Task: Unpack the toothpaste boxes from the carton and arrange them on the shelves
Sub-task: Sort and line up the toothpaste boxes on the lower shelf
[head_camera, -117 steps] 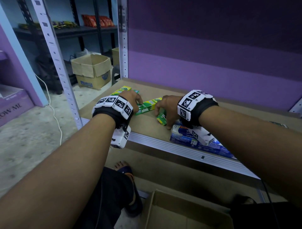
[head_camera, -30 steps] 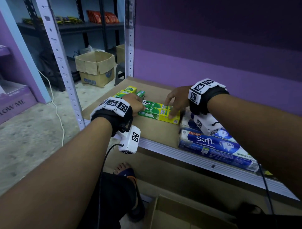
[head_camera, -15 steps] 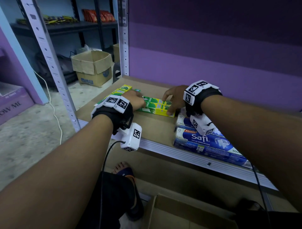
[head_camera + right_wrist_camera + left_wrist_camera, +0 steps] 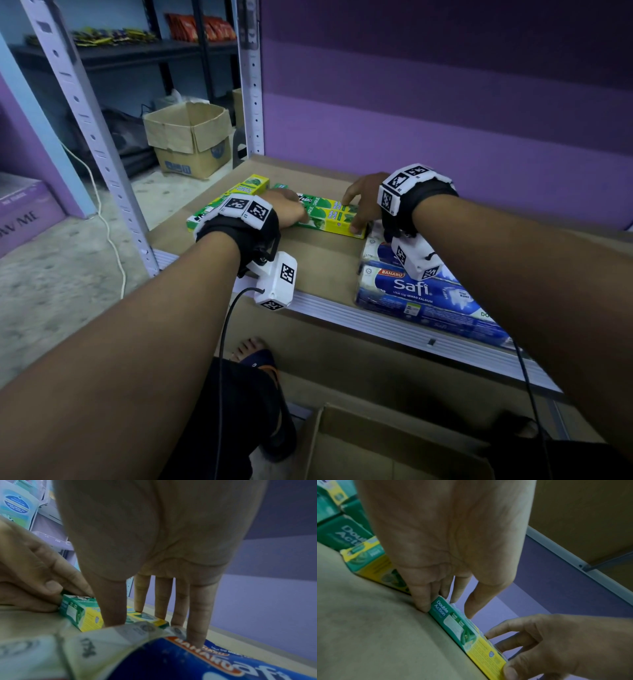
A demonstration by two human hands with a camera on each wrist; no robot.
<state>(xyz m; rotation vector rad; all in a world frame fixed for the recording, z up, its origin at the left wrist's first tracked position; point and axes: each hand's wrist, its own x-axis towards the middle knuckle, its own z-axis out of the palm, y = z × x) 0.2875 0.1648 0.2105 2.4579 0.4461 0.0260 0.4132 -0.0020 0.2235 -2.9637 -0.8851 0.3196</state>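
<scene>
Two green-and-yellow toothpaste boxes (image 4: 327,219) lie side by side on the brown shelf (image 4: 322,263). My left hand (image 4: 294,214) pinches the pair's green end, thumb on the near side (image 4: 440,599). At the yellow end my right hand (image 4: 356,212) holds the pair, with the thumb on the near face and straight fingers on top and behind (image 4: 137,615). The near box's side reads "Double Action" (image 4: 462,628). More green boxes (image 4: 236,195) lie in a row to the left, partly hidden by my left wrist.
A wrapped blue Safi toothpaste pack (image 4: 421,294) sits at the shelf's front right, under my right wrist. An open carton (image 4: 376,445) stands on the floor below. The purple back wall (image 4: 445,137) and the shelf uprights (image 4: 251,85) bound the shelf. Another open carton (image 4: 188,137) sits far left.
Nearly four seconds ago the green boxes lay loose and askew; now two lie aligned as a pair. Over the last second both hands have stayed at the pair's ends, barely moving.
</scene>
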